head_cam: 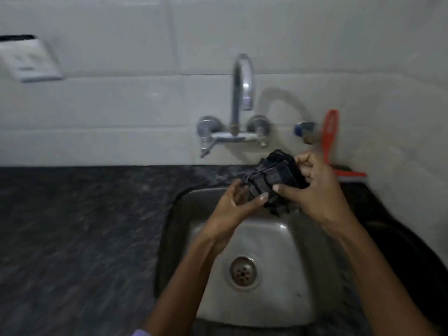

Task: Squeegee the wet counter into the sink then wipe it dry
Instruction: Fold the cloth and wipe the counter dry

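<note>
Both my hands hold a dark folded cloth (271,180) above the back rim of the steel sink (264,241). My left hand (232,204) pinches its left edge. My right hand (312,190) grips its right side, thumb on top. The red squeegee (330,139) leans against the tiled wall behind my right hand, its blade resting on the dark speckled counter (80,226). The picture is blurred, so I cannot judge how wet the counter is.
A chrome wall tap (240,93) arches over the sink, with a small valve (304,130) to its right. The drain (243,272) lies in the basin's middle. A white switch plate (29,61) is on the wall at the far left.
</note>
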